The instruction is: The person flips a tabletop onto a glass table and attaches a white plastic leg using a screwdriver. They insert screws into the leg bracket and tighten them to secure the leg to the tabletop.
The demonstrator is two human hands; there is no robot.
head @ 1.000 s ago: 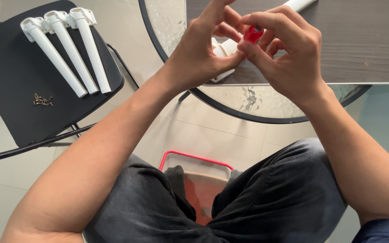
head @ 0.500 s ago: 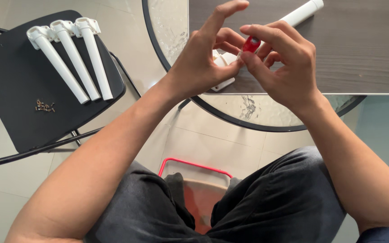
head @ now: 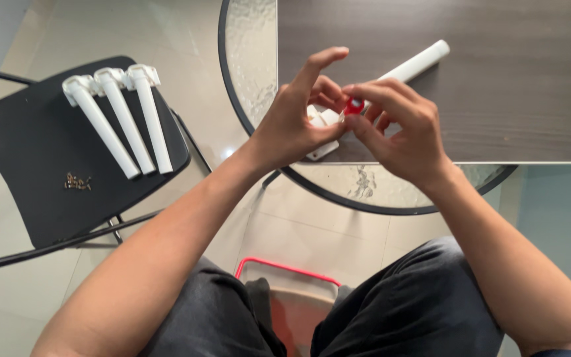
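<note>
I see the right hand [head: 401, 135] pinching a small red part [head: 354, 106] at its fingertips over the table [head: 510, 79] edge, left hand [head: 295, 122] gripping a white tube [head: 411, 66] with its forefinger up, three more tubes [head: 123, 119] on the chair [head: 28, 178] at 9 o'clock.

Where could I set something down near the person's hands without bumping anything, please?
The dark board is bare right of the white tube and the right hand. The black chair seat has room left of the three white legs and above the small screws. It is crowded where the left hand and right hand pinch the red piece.
</note>
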